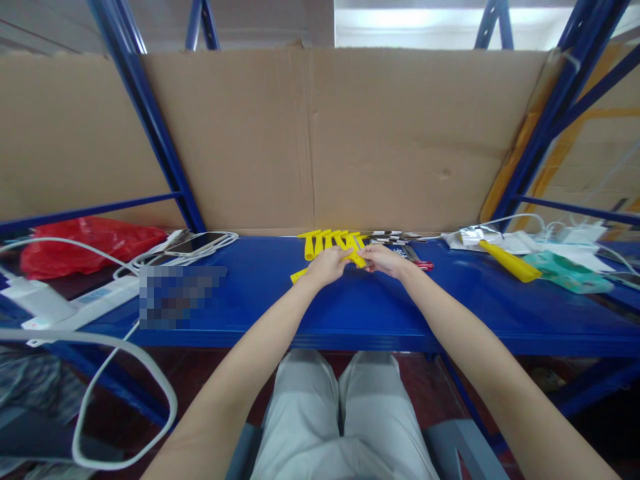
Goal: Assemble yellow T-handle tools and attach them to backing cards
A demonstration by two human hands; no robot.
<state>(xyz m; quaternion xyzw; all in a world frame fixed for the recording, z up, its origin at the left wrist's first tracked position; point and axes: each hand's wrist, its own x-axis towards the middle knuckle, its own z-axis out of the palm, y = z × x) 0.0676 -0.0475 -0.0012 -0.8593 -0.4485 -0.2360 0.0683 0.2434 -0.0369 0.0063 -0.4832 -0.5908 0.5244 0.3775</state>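
Both hands meet over the back middle of the blue shelf [260,293]. My left hand [328,264] has its fingers closed on a yellow piece [357,259], and my right hand [383,259] pinches the same piece from the other side. Several T-shaped yellow pieces [310,245] lie in a row just behind, near the cardboard. Another yellow piece [299,275] pokes out beside my left hand. Right of my right hand are a red-handled tool [425,265] and some small dark items, too small to make out.
A red plastic bag [90,247], white cables, a phone [196,244] and a power strip [95,303] occupy the left side. At the right lie a rolled yellow item [510,261] and a green packet [567,272]. A cardboard sheet [400,133] stands behind, between blue posts.
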